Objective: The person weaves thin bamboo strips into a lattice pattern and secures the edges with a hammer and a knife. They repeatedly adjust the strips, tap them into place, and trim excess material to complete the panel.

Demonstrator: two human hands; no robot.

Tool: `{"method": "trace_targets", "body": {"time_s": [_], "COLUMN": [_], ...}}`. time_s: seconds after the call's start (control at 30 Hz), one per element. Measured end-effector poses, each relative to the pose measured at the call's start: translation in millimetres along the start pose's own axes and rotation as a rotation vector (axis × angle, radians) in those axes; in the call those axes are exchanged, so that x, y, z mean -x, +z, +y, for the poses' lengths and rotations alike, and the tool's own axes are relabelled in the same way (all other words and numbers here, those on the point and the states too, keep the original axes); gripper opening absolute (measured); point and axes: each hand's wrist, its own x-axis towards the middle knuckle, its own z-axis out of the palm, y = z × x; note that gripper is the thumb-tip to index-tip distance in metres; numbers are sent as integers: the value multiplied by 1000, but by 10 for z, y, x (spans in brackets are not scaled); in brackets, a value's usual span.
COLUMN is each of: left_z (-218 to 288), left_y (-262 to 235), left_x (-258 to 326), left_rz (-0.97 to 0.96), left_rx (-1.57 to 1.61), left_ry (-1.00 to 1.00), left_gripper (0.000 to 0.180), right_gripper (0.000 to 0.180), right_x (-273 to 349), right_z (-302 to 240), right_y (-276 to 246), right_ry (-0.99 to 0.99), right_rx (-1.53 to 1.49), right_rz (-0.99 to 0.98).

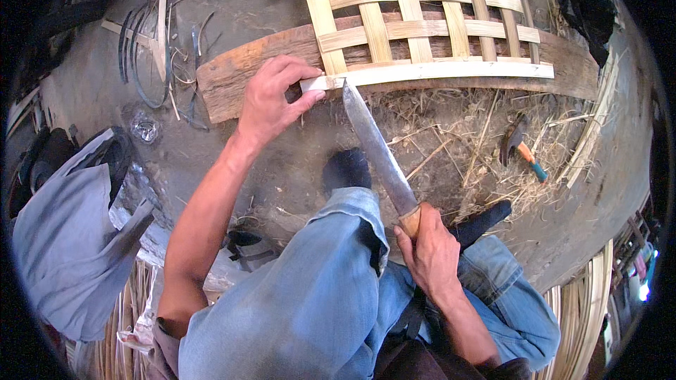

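My left hand point(282, 91) pinches the left end of a pale bamboo strip point(451, 70), which runs along the near edge of an open-weave bamboo panel point(405, 0). In my right hand point(431, 250) is a long knife point(380, 148), gripped by its wooden handle. Its blade slants up and to the left. The tip reaches the strip close to my left fingers; whether it touches cannot be told. Beneath the panel's near part lies a worn wooden plank point(239, 67).
A hammer point(521, 148) with an orange and teal handle lies on shavings point(486, 162) to the right. Dark curved bands point(148, 56) and thin strips rest at the left. A black plastic bag point(584, 7) is far right. Grey cloth point(70, 232) hangs at the near left.
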Motion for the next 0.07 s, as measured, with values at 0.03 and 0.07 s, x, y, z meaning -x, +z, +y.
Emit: {"method": "trace_targets", "body": {"time_s": [0.03,0.07], "left_z": [4,7], "left_y": [-5,-7], "left_x": [9,20], "left_rz": [5,9], "left_rx": [-11,-22], "left_ry": [-3,-5], "left_gripper": [32,32], "right_gripper": [50,50], "right_x": [-5,-9], "right_z": [-4,-6], "right_y": [-8,-15], "right_ry": [7,5], "right_rx": [-7,-6], "right_rz": [-23,-24]}}
